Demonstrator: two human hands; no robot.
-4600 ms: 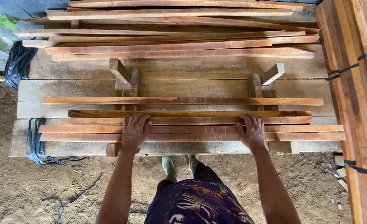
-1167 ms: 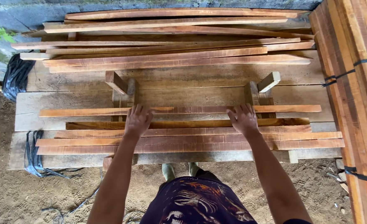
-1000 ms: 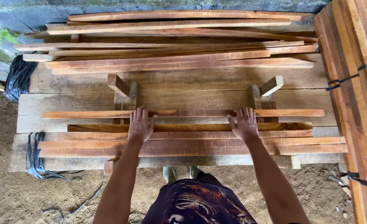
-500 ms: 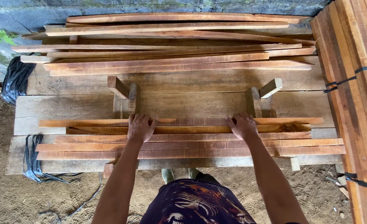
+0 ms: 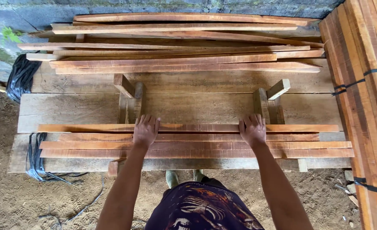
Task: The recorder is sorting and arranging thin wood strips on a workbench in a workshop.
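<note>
Here, four wooden slats (image 5: 188, 140) lie side by side along the near edge of a plank bench (image 5: 184, 106). The left hand (image 5: 146, 131) and right hand (image 5: 253, 130) press flat, fingers spread, on the farthest slat (image 5: 197, 127). Right: a strapped bundle of boards (image 5: 363, 93), black bands.

Cut off at right edge: strapped lumber stack (image 5: 367, 98). Hidden beneath left hand (image 5: 146, 131) and right hand (image 5: 253, 130): parts of top slat (image 5: 197, 127). Feet mostly hidden under bench (image 5: 184, 108).
</note>
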